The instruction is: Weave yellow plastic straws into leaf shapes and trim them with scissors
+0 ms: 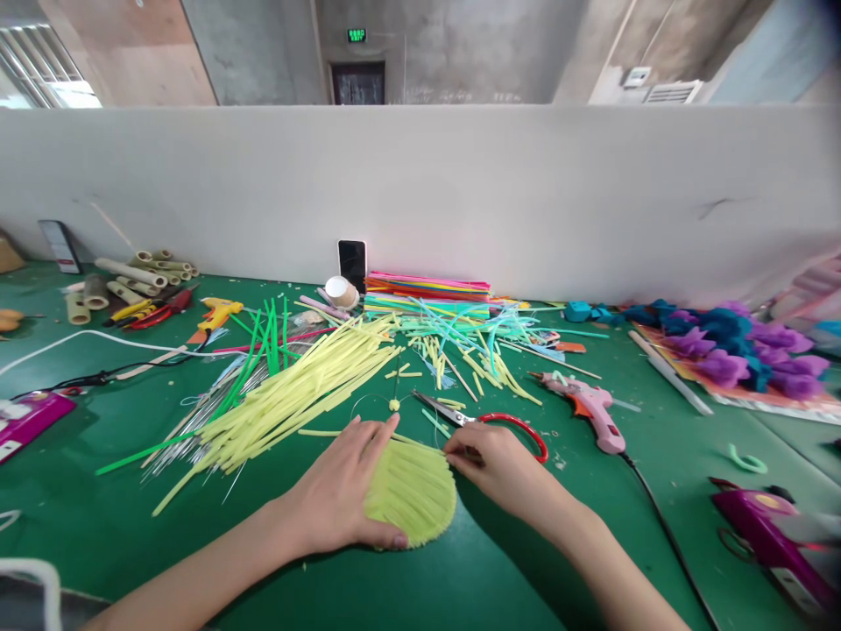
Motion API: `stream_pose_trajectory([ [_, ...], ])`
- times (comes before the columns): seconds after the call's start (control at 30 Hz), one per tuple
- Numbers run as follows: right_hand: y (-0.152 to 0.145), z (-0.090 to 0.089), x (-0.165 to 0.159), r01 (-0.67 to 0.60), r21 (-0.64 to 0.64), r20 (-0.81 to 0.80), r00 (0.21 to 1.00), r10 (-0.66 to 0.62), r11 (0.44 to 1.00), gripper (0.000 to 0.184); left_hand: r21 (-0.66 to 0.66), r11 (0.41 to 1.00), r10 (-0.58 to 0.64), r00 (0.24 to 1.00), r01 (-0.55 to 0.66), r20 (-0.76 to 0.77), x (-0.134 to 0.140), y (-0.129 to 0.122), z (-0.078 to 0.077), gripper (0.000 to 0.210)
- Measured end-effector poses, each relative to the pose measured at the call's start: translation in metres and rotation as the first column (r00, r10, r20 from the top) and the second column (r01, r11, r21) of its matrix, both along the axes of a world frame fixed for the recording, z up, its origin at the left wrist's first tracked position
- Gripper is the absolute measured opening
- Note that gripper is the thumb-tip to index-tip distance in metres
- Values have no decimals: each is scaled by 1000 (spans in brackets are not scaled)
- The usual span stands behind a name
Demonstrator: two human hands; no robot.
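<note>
A fan-shaped yellow-green piece of pipe cleaners [417, 499] lies on the table in front of me, set side by side in rows. My left hand [342, 486] holds its left side down, thumb on the near edge and fingers stretched across the far edge. A loose yellow pipe cleaner [320, 433] runs from under those fingers along the top. At the piece's upper right corner, my right hand [490, 460] pinches the pipe cleaner's end; its fingertips partly hide it. Thin curved wire with a small yellow knot [394, 406] stands just beyond. Red-handled scissors [486, 421] lie open behind my right hand.
A pile of yellow pipe cleaners [302, 386] lies left, with green ones [272, 337] behind. A pink glue gun [588, 407] rests right, its cord trailing toward me. A yellow glue gun [220, 315], bamboo pieces [141, 276], a phone [353, 263] and purple flowers [729, 355] stand farther off.
</note>
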State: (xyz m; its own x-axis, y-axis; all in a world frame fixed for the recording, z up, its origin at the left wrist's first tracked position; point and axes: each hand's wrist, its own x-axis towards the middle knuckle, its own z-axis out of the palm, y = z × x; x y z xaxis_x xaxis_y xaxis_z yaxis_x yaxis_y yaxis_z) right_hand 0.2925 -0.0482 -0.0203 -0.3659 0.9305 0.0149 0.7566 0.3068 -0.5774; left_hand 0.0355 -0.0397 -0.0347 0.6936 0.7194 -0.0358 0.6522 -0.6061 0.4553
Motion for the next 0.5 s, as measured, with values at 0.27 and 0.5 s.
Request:
stream_pose_trajectory([
  [0.27,-1,-1,1,37,232,-5,999,-37,972,16,-15,1000,11,997,-10,72,-2,4,-6,123],
  [0.5,1,-10,-7,142,202,-59,989,-132,969,17,13,999,-39,993,38,112,-2,11,-1,117],
])
